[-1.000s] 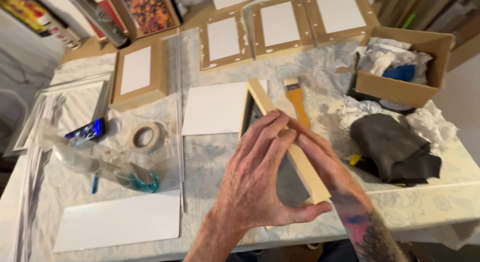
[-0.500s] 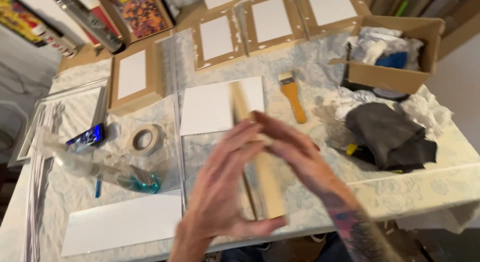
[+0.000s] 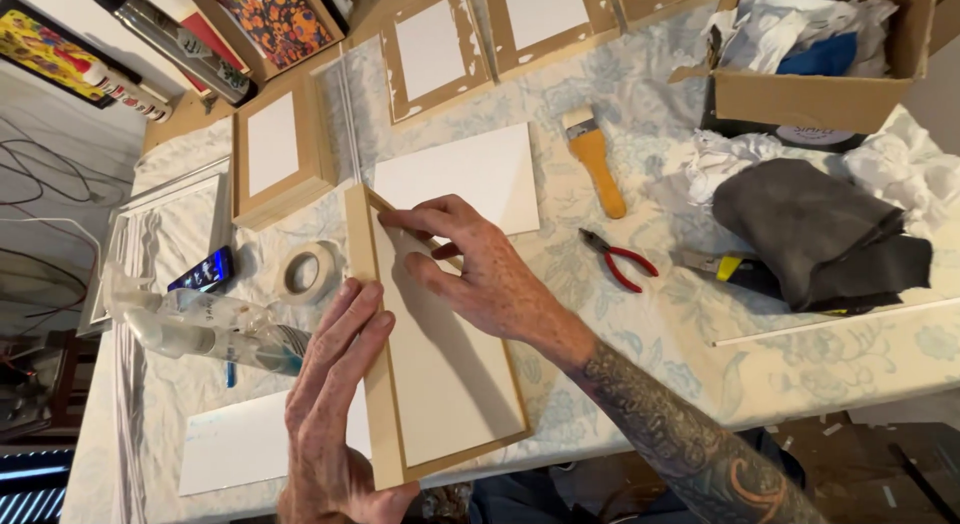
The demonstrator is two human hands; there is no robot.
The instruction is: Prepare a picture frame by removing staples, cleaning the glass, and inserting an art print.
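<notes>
Floral cloth covers the desk (image 3: 640,314), seen from the head camera, and it's crowded up here. Front and centre, the wooden frame (image 3: 440,354) now lies flat on its back at the near edge; a second ago it stood up on its side between both palms, so it has been laid down and turned face-up, panel showing. The left hand (image 3: 335,384) presses flat along the frame's left rail, fingers out, pinning rather than gripping. The right hand (image 3: 480,269) rests on the panel near the far corner, fingertips bent onto the inner edge, clutching nothing that I can see.

Just left of the frame sits a roll of tape (image 3: 305,272), with a plastic spray bottle (image 3: 205,329) beyond it. Right of it lie red-handled pliers (image 3: 622,262) and a paintbrush (image 3: 592,159), near but apart. A dark cloth (image 3: 810,234) is bunched toward the right edge, below a cardboard box (image 3: 820,94).

Open room is slim: a bare strip right of the frame, and the near corner overhangs the desk's front edge.
</notes>
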